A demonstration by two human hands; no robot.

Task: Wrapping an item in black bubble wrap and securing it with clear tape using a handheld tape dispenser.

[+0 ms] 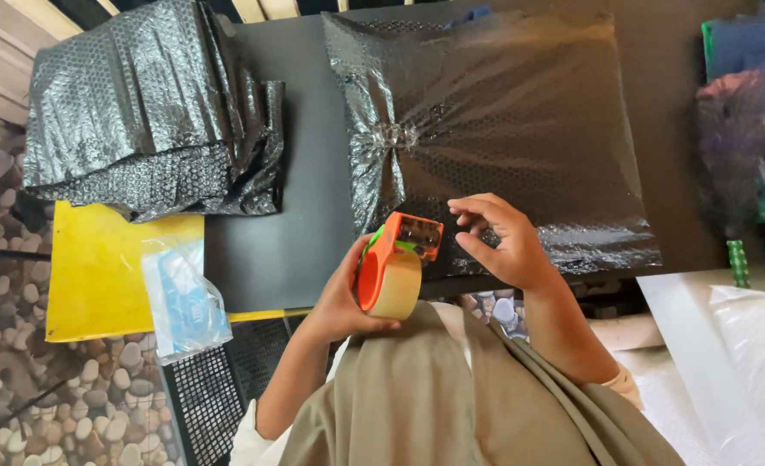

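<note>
**Tape dispenser held at the near edge of a wrapped black parcel**

The left hand (341, 298) was closed around an orange tape dispenser (388, 263), its fingers curled under the roll of tan packing tape so that the tool stood tilted, with its toothed end pointing toward the black bubble-wrap parcel (494, 121). The dispenser hung just in front of the parcel's near edge, toward its left corner.

The right hand (501, 240) rested beside the dispenser, over the parcel's near edge. Its fingers were loosely bent and spread, with the fingertips close to the dispenser's clear front end; whether they pinched a strip of tape could not be told.

The parcel lay flat on a dark table (300, 164), its wrap gathered into a puckered knot left of its middle. Left of the parcel, well apart, sat a stack of folded black bubble wrap (145, 112). Nearer than that stack, a yellow board (97, 267) carried a clear plastic bag with blue contents (184, 302).
</note>
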